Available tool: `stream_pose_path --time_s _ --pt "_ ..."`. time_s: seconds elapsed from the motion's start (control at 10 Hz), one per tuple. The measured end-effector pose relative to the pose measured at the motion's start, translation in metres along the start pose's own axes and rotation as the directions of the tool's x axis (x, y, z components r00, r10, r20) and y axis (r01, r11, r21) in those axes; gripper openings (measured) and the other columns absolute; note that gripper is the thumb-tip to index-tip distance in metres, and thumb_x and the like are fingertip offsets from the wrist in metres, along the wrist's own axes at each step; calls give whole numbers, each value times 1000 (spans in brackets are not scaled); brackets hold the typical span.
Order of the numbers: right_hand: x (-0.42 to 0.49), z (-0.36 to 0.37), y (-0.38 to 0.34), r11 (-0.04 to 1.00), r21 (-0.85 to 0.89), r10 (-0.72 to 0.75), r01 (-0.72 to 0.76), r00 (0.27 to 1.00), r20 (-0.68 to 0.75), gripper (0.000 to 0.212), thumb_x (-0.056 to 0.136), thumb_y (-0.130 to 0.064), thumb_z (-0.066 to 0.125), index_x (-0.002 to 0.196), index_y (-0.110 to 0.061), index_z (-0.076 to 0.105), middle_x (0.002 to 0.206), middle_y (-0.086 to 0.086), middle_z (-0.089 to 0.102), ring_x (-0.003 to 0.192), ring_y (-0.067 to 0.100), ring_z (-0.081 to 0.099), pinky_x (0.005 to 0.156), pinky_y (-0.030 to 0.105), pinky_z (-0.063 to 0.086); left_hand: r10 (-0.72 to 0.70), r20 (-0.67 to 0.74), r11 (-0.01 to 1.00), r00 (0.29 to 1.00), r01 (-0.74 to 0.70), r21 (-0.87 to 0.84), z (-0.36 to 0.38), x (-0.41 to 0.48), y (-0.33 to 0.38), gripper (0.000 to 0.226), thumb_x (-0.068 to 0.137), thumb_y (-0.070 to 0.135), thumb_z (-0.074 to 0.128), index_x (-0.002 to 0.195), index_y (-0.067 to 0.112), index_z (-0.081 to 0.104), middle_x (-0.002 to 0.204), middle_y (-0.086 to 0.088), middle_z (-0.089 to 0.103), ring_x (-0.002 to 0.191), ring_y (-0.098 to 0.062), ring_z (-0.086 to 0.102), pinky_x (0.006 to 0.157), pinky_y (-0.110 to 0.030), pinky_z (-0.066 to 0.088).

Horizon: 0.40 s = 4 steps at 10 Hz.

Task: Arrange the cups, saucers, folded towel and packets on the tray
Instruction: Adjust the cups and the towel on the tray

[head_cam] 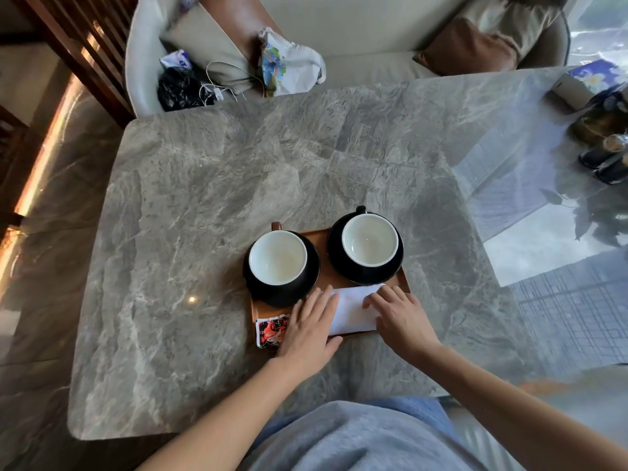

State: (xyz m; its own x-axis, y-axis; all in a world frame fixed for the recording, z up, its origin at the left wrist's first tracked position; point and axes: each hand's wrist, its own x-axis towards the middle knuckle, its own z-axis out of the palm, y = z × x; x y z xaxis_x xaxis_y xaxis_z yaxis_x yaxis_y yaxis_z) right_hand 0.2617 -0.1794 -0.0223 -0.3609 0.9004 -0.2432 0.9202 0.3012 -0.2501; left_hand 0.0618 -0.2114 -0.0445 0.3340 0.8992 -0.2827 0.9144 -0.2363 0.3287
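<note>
Touching towel [353, 311], left hand [311, 329], right hand [399, 317] flat

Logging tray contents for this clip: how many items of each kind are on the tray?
Cups: 2
Saucers: 2
Folded towel: 1
Packet: 1 visible
Total on tray: 6

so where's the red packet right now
In the head view, the red packet lies at the near left corner of the tray, beside the left hand.
</note>
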Motion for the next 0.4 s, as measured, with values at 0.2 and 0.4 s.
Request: stream_pose_path --time_s 0.2,0.4 --pt "5 -15 -23 995 8 -94 96 985 -143 27 81 -18 55 105 -27 61 103 -8 61 102 20 56 86 34 39 6 -90 999 996 -1 51 -24 2 -3 75 93 44 37 148 20 -8 158 6 -11 145 -12 -12 117 -37 -7" --pt "33 -55 -52 967 -75 -255 245 904 -342 49 90 -24 50 138 -23 43 151 -4 37 141 20 30 115 55 12 -39 -347 992 937 77 98 -85 14 -7 80 91 54 34 144 23 -18 154 9 -20 138 -10 -27 109 -36 -26"
